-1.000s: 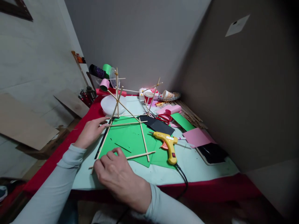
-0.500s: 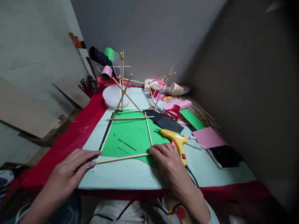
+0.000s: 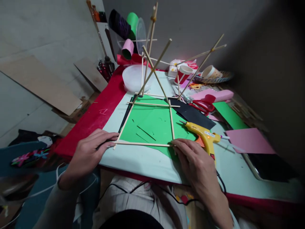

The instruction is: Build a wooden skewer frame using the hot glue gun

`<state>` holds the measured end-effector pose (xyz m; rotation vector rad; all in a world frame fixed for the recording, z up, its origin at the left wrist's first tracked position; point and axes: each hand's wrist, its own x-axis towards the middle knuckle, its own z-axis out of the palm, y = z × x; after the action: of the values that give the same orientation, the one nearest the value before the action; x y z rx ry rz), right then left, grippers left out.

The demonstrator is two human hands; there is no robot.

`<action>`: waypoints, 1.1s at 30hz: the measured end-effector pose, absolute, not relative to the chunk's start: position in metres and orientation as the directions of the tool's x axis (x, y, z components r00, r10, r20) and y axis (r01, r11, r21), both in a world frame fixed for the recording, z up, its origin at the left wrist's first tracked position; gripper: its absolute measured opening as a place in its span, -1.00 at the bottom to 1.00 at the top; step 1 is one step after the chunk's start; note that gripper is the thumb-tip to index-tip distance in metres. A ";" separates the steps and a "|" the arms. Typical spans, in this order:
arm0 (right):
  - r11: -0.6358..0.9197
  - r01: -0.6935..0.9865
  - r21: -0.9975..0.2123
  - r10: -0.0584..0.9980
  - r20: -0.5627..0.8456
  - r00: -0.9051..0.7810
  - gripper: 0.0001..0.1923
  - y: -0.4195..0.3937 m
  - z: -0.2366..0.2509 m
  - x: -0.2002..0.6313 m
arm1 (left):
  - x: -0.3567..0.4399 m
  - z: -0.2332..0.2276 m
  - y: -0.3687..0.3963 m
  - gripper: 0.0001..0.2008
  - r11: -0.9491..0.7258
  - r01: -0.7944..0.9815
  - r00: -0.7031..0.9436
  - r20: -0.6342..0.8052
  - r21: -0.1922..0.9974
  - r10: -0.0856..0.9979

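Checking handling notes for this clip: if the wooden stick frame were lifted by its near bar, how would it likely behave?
The stick frame probably lifts lightly, since its sticks are thin. It may flex or twist, as only small joints connect them. The tall angled sticks could make it tip backward.
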<state>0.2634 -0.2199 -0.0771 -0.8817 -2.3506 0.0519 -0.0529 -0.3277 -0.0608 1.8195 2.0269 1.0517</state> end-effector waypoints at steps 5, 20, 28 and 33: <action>0.780 0.561 -0.277 0.610 0.536 -0.583 -0.82 -0.219 -0.074 0.263 | -0.049 -0.062 -0.327 -0.79 -0.062 0.801 -0.190 0.350 0.596 0.917; 0.756 0.553 -0.350 0.647 0.528 -0.550 -0.78 -0.218 -0.083 0.259 | -0.047 -0.069 -0.327 -0.74 -0.260 0.849 -0.036 0.542 0.460 0.840; 0.766 0.509 -0.392 0.635 0.587 -0.503 -0.74 -0.223 -0.082 0.252 | -0.051 -0.065 -0.329 -0.75 -0.292 0.896 0.010 0.642 0.334 0.767; 0.780 0.511 -0.362 0.616 0.592 -0.520 -0.71 -0.223 -0.094 0.249 | -0.063 -0.079 -0.321 -0.73 -0.298 0.899 0.041 0.617 0.321 0.786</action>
<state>0.2493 -0.2231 -0.0935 -0.8327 -2.2317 0.1833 -0.0628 -0.3209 -0.0794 2.3707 1.9421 1.2126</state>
